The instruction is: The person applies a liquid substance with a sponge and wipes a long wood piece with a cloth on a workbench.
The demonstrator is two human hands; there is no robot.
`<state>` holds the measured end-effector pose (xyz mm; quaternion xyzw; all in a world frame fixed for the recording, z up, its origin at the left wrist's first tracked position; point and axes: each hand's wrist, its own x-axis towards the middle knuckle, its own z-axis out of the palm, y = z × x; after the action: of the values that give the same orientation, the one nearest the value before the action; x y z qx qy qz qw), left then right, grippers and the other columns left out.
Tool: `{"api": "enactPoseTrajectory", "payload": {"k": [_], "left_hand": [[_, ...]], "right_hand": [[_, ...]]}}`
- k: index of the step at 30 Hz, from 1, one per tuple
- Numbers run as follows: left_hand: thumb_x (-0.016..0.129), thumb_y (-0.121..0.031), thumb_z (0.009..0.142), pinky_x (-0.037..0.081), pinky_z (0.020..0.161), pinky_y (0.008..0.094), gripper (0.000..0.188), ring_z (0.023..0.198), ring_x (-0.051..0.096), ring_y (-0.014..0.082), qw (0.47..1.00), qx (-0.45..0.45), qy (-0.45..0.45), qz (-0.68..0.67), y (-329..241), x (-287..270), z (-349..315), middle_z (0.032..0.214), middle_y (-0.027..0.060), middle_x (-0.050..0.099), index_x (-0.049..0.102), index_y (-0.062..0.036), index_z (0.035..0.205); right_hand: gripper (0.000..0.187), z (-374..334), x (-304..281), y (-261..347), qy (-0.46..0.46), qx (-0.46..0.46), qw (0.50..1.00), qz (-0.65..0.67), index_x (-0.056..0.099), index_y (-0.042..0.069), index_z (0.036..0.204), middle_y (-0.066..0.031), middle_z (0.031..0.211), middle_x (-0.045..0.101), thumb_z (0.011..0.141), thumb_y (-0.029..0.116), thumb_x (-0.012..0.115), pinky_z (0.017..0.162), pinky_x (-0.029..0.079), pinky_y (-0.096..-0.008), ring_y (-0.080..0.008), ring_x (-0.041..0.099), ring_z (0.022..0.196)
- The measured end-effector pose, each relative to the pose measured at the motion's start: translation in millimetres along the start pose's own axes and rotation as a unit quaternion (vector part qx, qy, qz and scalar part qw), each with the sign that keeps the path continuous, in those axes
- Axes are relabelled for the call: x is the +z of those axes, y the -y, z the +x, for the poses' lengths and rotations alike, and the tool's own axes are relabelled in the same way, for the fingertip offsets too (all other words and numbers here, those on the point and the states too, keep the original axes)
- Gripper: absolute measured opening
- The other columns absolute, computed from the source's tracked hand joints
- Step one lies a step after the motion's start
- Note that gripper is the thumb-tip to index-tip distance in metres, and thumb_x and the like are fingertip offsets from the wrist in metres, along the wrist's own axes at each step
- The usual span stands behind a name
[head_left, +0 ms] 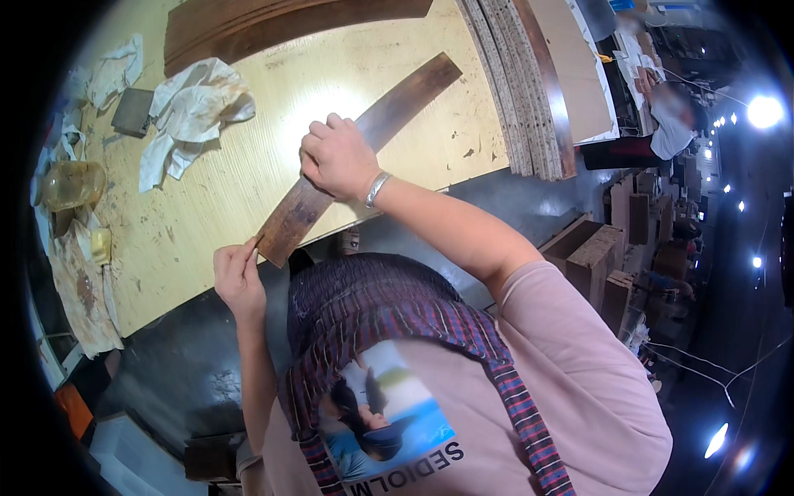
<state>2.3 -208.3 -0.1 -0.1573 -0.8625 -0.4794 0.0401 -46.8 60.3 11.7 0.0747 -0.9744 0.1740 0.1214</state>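
Observation:
A narrow, dark brown wooden board (411,93) lies slantwise across the pale worktable (273,140), its near end jutting past the front edge. At that near end my left hand (238,275) pinches the board's corner between thumb and fingers. My right hand (339,159), with a silver bracelet at the wrist, is closed and pressed on top of the board around its middle. Its curled fingers hide whatever may be under them. Crumpled, stained white cloth (198,103) and a small dark grey block (132,112) rest to the left.
More brown boards (289,31) lie along the far side. A stack of panels (525,91) stands on the right. At the left edge are a jar of amber liquid (73,185) and a yellow lump (101,245). Another person (672,124) is far off to the right.

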Motion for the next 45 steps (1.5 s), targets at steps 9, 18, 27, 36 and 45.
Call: {"api": "enactPoseTrajectory", "payload": {"k": [9, 18, 27, 36, 45], "left_hand": [[0.069, 0.010, 0.082, 0.046, 0.069, 0.0287, 0.022, 0.076, 0.054, 0.0201, 0.996, 0.068, 0.003, 0.055, -1.3, 5.2, -19.7, 0.080, 0.0079, 0.055, 0.073, 0.0016, 0.102], [0.070, 0.007, 0.078, 0.045, 0.067, 0.0346, 0.019, 0.073, 0.053, 0.0250, 0.999, 0.044, -0.011, 0.025, -14.0, 3.9, -14.5, 0.076, 0.0099, 0.055, 0.073, 0.0006, 0.095], [0.069, 0.006, 0.079, 0.046, 0.067, 0.0363, 0.017, 0.074, 0.054, 0.0271, 0.996, 0.085, -0.007, 0.028, -24.7, 9.8, -31.7, 0.076, 0.0116, 0.055, 0.072, 0.0015, 0.094], [0.070, 0.005, 0.078, 0.046, 0.067, 0.0368, 0.017, 0.074, 0.054, 0.0272, 0.993, 0.113, -0.008, 0.023, -34.0, 19.8, -38.9, 0.077, 0.0113, 0.055, 0.073, -0.0002, 0.094], [0.068, 0.006, 0.078, 0.047, 0.068, 0.0375, 0.019, 0.075, 0.056, 0.0276, 0.993, 0.100, 0.061, -0.013, -38.2, 18.8, -56.4, 0.074, 0.0103, 0.056, 0.073, -0.0016, 0.094]], "right_hand": [[0.011, -0.1, 1.5, -1.1, -0.010, -0.020, 1.000, 0.010, 0.061, 0.010, 0.072, -0.0062, 0.080, 0.055, 0.080, 0.018, 0.063, 0.076, 0.045, -0.0379, -0.0266, 0.053, 0.081], [0.011, 0.4, 3.3, -1.4, -0.011, -0.037, 0.999, -0.001, 0.060, 0.010, 0.072, -0.0062, 0.080, 0.055, 0.079, 0.018, 0.063, 0.076, 0.045, -0.0389, -0.0270, 0.053, 0.081], [0.011, -1.1, 2.7, -0.1, -0.015, -0.038, 0.999, 0.005, 0.061, 0.010, 0.073, -0.0056, 0.081, 0.056, 0.079, 0.019, 0.063, 0.076, 0.044, -0.0385, -0.0270, 0.053, 0.081], [0.015, -1.8, 4.7, -0.6, -0.009, -0.034, 0.999, -0.010, 0.066, 0.010, 0.073, -0.0059, 0.081, 0.059, 0.081, 0.022, 0.061, 0.079, 0.045, -0.0378, -0.0263, 0.055, 0.084], [0.013, -2.4, 4.1, -1.3, -0.015, -0.041, 0.999, -0.003, 0.061, 0.009, 0.072, -0.0061, 0.079, 0.057, 0.080, 0.019, 0.062, 0.076, 0.045, -0.0388, -0.0275, 0.053, 0.081]]}}
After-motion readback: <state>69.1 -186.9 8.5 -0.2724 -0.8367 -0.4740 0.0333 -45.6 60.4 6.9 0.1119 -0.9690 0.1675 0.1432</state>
